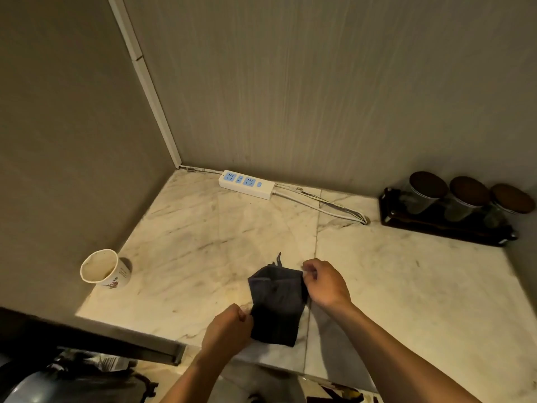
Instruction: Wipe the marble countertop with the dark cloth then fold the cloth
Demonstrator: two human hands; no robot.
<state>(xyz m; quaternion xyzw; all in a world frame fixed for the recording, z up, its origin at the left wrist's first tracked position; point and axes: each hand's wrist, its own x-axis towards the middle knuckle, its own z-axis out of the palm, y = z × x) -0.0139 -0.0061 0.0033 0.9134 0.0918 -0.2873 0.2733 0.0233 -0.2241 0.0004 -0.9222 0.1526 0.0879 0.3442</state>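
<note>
The cloth [277, 305] lies folded into a narrow dark strip on the marble counter [406, 280], close to its front edge, with a small tag or loop sticking up at its far end. Your left hand [226, 330] has its fingers closed, pinching the cloth's near left edge. Your right hand [327, 283] has its fingers curled onto the far right corner, gripping it there. A paper cup [104, 269] stands by the left wall. A power strip [247, 184] sits along the back wall, and three lidded jars [465, 199] in a dark rack [436, 228] stand at the right.
</note>
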